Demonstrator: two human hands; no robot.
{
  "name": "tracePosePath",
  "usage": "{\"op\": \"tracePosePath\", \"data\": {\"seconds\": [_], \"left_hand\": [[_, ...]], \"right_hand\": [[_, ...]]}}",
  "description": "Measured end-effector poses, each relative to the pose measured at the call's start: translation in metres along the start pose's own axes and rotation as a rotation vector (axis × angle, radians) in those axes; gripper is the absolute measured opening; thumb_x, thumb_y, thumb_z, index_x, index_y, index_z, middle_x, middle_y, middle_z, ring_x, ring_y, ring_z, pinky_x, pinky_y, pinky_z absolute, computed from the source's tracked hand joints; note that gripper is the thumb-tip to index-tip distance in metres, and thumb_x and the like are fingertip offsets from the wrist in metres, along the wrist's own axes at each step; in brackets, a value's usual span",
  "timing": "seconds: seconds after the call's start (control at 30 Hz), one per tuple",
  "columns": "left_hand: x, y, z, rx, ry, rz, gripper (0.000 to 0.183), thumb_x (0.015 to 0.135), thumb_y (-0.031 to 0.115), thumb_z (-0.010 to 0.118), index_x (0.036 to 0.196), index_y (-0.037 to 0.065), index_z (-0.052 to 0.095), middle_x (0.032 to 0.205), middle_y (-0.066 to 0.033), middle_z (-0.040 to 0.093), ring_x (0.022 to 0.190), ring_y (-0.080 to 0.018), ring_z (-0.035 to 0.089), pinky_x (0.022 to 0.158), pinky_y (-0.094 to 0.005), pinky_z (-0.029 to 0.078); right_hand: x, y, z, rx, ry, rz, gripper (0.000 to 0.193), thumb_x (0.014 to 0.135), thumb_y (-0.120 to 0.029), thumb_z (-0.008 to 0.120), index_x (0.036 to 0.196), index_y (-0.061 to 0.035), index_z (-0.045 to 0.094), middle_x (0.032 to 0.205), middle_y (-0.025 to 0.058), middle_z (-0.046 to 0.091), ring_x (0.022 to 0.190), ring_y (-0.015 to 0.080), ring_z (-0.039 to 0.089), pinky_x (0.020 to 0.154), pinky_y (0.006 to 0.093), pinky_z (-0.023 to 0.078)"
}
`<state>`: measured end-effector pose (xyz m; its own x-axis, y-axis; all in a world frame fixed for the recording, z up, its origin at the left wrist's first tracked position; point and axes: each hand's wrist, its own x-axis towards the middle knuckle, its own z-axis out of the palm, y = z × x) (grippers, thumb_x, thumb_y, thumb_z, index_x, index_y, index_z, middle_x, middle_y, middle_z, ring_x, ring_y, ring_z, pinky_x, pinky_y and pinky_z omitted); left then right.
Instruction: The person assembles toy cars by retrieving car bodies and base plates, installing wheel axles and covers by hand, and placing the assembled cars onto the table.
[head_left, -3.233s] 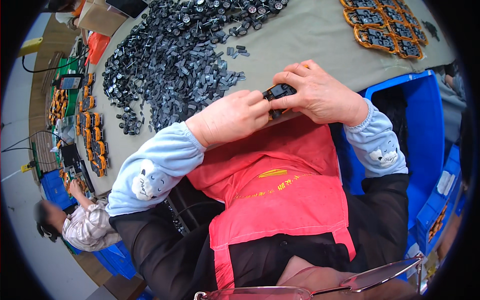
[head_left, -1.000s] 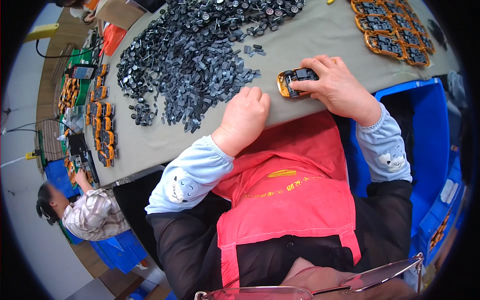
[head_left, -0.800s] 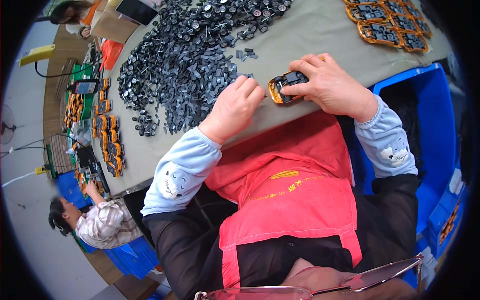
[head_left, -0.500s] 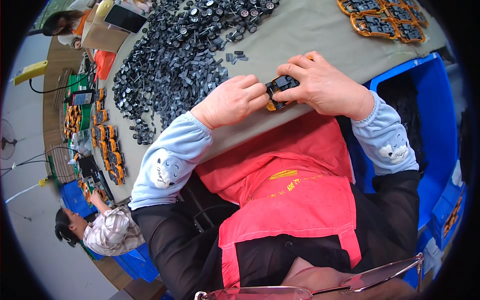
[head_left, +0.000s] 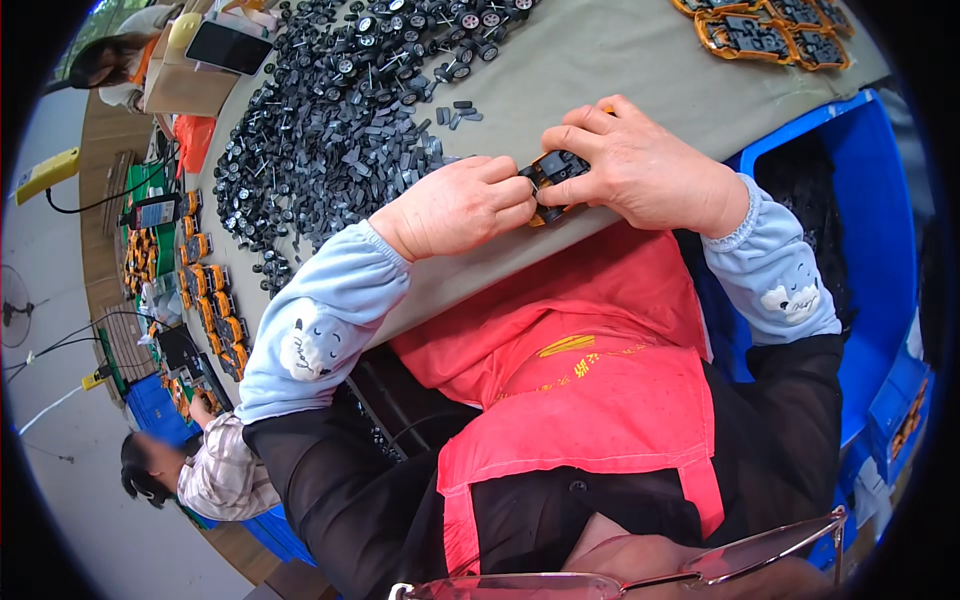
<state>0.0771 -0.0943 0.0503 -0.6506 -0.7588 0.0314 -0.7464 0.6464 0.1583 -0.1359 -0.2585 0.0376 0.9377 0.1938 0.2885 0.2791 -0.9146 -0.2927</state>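
Close to the table's front edge, my right hand (head_left: 650, 168) grips a toy car (head_left: 562, 165), its black underside turned up and its orange body showing at the edges. The thumb lies across the underside and the fingers wrap round the far side. My left hand (head_left: 462, 208) is closed, its fingertips pinched against the car's left end. Whatever those fingertips hold is hidden. Left of my left hand lies a heap of small dark grey pieces (head_left: 350, 155), with a few loose ones (head_left: 459, 113) beyond. Black wheels on metal axles (head_left: 400, 30) are piled behind and around it.
Upturned orange toy cars (head_left: 750, 38) stand together at the far right. A blue bin (head_left: 893, 220) with dark contents is at my right. Rows of orange cars (head_left: 215, 310) line the left side. A phone (head_left: 228, 47) rests on a box (head_left: 190, 85). A co-worker (head_left: 228, 470) sits at left.
The toy car and both hands have shifted slightly, and my left forearm has swung a little outward. The left fingertips stay at the car's end. The whole view has moved a little.
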Motion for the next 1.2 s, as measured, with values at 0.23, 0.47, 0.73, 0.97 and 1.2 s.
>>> {"op": "tracePosePath", "data": {"seconds": [0.23, 0.47, 0.73, 0.97, 1.2], "left_hand": [[-0.005, 0.007, -0.012, -0.063, -0.078, -0.013, 0.025, 0.079, 0.013, 0.064, 0.103, 0.005, 0.066, 0.106, -0.0034, 0.061, 0.094, -0.0221, 0.059, 0.080, -0.0334, 0.053], [-0.024, 0.031, 0.009, -0.111, 0.287, -0.288, 0.045, 0.077, 0.004, 0.074, 0.120, 0.004, 0.063, 0.116, -0.0137, 0.063, 0.109, -0.0308, 0.060, 0.091, -0.0390, 0.053], [0.007, 0.076, 0.037, -0.175, 0.598, -0.769, 0.073, 0.072, 0.015, 0.085, 0.135, 0.002, 0.052, 0.122, -0.0185, 0.060, 0.112, -0.0369, 0.058, 0.097, -0.0447, 0.047], [0.006, 0.075, 0.051, -0.129, 0.580, -0.773, 0.065, 0.076, 0.009, 0.081, 0.134, 0.001, 0.054, 0.123, -0.0180, 0.060, 0.112, -0.0360, 0.058, 0.098, -0.0431, 0.047], [-0.014, 0.080, 0.055, -0.234, 0.622, -0.826, 0.067, 0.080, 0.004, 0.076, 0.141, -0.003, 0.048, 0.128, -0.0228, 0.056, 0.118, -0.0386, 0.055, 0.102, -0.0432, 0.044]], "right_hand": [[0.000, -0.004, 0.004, -0.007, 0.011, -0.011, 0.036, 0.079, -0.013, 0.071, 0.112, -0.0264, 0.074, 0.123, 0.0059, 0.058, 0.119, 0.0268, 0.055, 0.098, 0.0423, 0.040], [0.002, -0.008, 0.000, 0.019, -0.021, 0.014, 0.037, 0.080, -0.016, 0.073, 0.115, -0.0277, 0.073, 0.125, 0.0069, 0.058, 0.121, 0.0285, 0.054, 0.099, 0.0433, 0.040], [-0.002, -0.005, -0.023, 0.227, 0.104, 0.126, 0.068, 0.075, -0.008, 0.078, 0.140, -0.0150, 0.057, 0.137, 0.0130, 0.057, 0.129, 0.0349, 0.053, 0.108, 0.0470, 0.042], [-0.040, 0.007, -0.021, 0.299, 0.275, 0.164, 0.067, 0.079, -0.014, 0.081, 0.140, -0.0098, 0.055, 0.134, 0.0161, 0.059, 0.120, 0.0363, 0.060, 0.102, 0.0442, 0.049], [-0.328, 0.031, -0.091, -0.025, 0.755, 1.185, 0.028, 0.095, -0.016, 0.066, 0.120, -0.0044, 0.070, 0.109, 0.0103, 0.075, 0.104, 0.0208, 0.071, 0.092, 0.0318, 0.054]]}}
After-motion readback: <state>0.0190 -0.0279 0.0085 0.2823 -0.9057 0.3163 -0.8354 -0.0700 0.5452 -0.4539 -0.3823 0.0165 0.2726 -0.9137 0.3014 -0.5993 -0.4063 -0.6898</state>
